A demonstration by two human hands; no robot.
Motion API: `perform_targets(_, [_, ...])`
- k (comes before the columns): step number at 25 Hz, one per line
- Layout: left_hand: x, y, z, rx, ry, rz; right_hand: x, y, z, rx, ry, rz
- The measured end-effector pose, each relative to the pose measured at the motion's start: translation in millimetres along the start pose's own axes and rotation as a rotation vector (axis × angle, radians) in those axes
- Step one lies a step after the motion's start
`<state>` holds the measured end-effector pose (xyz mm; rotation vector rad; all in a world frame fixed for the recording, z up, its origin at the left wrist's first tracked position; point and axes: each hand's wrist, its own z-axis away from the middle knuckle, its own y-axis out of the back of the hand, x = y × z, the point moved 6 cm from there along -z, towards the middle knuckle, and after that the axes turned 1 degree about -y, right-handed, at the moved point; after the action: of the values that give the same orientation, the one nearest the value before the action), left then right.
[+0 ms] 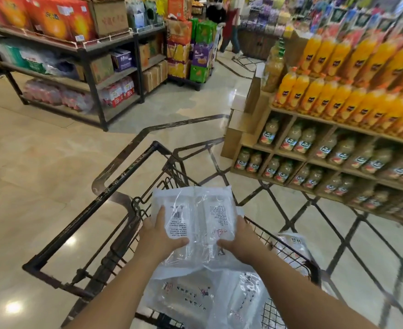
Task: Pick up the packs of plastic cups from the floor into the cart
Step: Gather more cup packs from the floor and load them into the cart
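A clear pack of plastic cups [195, 224] with printed labels is held over the black wire cart [86, 224]. My left hand [159, 236] grips the pack's left side, thumb on top. My right hand [242, 241] grips its right side. Below it, a second clear pack [195, 302] lies inside the cart basket. A third pack [293, 248] shows at the cart's right side; whether it is inside the basket I cannot tell.
A wooden shelf of orange juice bottles [338, 98] stands close on the right. A dark metal rack with boxes [77, 51] is at the far left. Stacked cartons [188, 51] and a person [229, 27] are down the aisle. Glossy tiled floor [41, 162] lies left of the cart.
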<state>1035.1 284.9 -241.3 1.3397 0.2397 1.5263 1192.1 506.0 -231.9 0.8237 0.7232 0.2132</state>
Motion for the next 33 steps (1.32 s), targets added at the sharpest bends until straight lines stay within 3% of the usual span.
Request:
perform_targets(19, [58, 10, -5, -0.001, -0.267, -0.28, 25, 17, 23, 0.16, 0.003, 0.067])
perform_targets(26, [125, -52, 12, -0.026, -0.545, -0.448, 106, 33, 74, 0.25, -0.188, -0.028])
perform_targets(33, [188, -160, 92, -0.198, -0.765, -0.451, 228, 47, 173, 0.346, -0.431, -0.126])
